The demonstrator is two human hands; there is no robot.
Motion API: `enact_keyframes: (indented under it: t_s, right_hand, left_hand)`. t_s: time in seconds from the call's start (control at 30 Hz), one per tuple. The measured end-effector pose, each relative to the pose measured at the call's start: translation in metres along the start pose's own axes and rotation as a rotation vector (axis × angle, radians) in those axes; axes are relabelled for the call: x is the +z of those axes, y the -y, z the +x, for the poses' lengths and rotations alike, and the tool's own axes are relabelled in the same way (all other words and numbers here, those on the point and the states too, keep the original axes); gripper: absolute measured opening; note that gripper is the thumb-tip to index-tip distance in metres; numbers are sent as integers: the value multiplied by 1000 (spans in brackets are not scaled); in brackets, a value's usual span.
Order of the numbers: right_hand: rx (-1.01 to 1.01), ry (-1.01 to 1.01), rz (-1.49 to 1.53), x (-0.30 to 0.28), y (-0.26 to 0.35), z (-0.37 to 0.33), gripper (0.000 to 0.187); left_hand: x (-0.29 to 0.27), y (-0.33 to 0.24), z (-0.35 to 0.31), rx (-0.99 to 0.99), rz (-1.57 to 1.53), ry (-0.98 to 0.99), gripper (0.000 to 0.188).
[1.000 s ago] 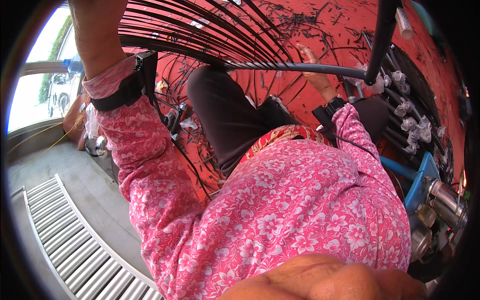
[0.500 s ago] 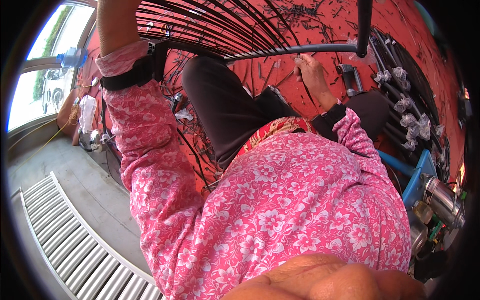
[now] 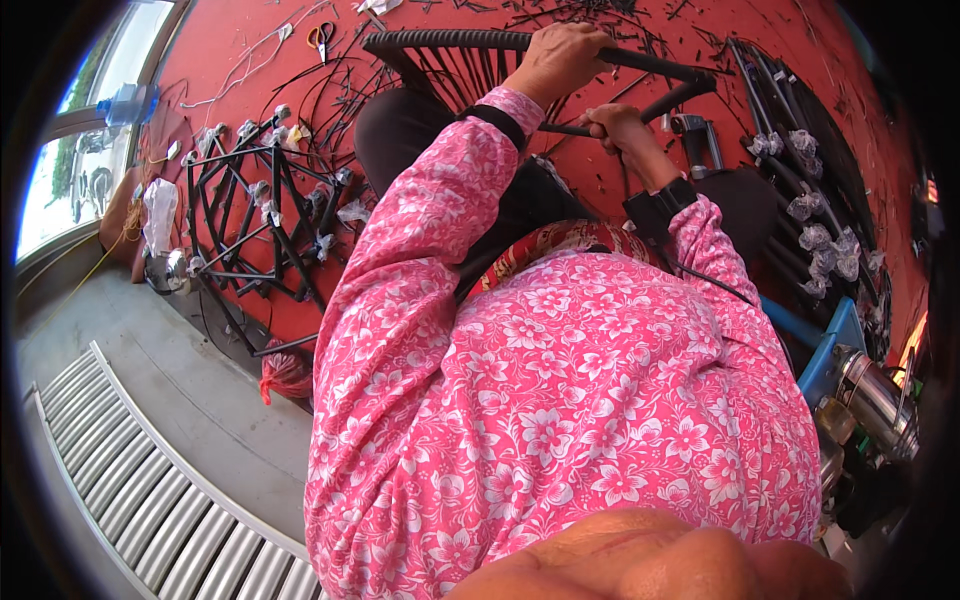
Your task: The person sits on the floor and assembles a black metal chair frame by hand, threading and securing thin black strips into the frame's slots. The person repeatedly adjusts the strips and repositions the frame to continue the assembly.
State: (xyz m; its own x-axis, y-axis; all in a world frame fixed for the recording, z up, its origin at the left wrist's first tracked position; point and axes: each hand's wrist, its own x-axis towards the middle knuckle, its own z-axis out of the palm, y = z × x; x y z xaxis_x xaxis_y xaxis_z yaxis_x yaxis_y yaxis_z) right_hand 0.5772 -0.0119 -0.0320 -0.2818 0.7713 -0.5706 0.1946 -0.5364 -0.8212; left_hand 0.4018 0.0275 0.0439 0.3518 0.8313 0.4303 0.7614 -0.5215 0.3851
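A dark tubular frame (image 3: 655, 66) is tilted above my lap, one side wound closely with black cord or strip. My left hand (image 3: 562, 62) is closed over its upper bar, where the winding meets bare tube. Thin dark strands (image 3: 465, 75) stretch below the wound part. My right hand (image 3: 622, 135) is closed at the frame's lower bar, its fingers curled in. What those fingers hold, if anything, is hidden.
Black tube frames (image 3: 265, 215) with plastic-wrapped ends stand at left on the red floor (image 3: 230, 60). Scissors (image 3: 320, 42) lie beyond them. Wrapped dark tubes (image 3: 800, 170) are stacked at right, near a steel flask (image 3: 878, 400). Cut black scraps litter the floor.
My left hand has come down and right from the upper left to the frame's bar. The frame has tilted and turned, uncovering the tube frames at left. My right hand stays closed, barely moved.
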Motion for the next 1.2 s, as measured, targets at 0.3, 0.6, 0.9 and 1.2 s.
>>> enact_keyframes:
  t_s: [0.3, 0.6, 0.9, 1.2]
  right_hand:
    - [-160, 8, 8, -21, 37, -44, 27]
    - [-312, 15, -102, -23, 90, -53, 26]
    - [-466, 208, 147, -33, 81, -50, 31]
    - [-690, 48, 275, -8, 58, -43, 17]
  left_hand:
    - [13, 19, -7, 171, -64, 99, 43]
    - [3, 3, -15, 121, -52, 147, 44]
    - [11, 2, -19, 97, -104, 41, 25]
    - [11, 10, -16, 125, -187, 195, 28]
